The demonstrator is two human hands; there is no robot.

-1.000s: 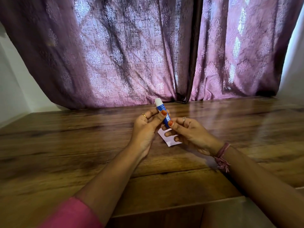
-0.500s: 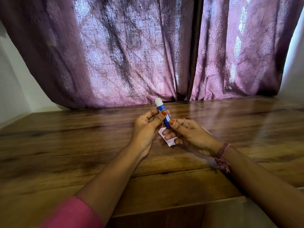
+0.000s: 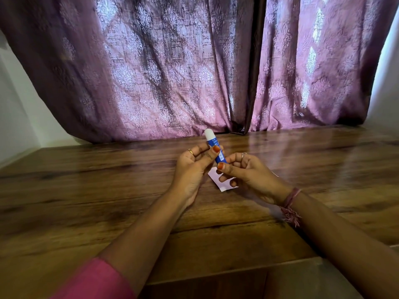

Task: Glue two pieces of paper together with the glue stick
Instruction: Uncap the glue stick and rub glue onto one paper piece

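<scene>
A blue glue stick [image 3: 212, 143] with a white cap stands tilted above the table, cap end up and away from me. My left hand [image 3: 194, 167] grips its body between thumb and fingers. My right hand [image 3: 246, 173] pinches its lower end with thumb and forefinger. A small white piece of paper [image 3: 224, 184] lies on the wooden table [image 3: 108, 190] just under my right hand, partly hidden by the fingers. Only one paper piece shows plainly.
A purple patterned curtain [image 3: 172, 72] hangs along the far edge of the table. White walls stand at the left and right. The table's front edge runs near the bottom of the view.
My right hand has lifted slightly and its fingers have curled in a little at the stick's lower end. The glue stick and my left hand stay almost where they were.
</scene>
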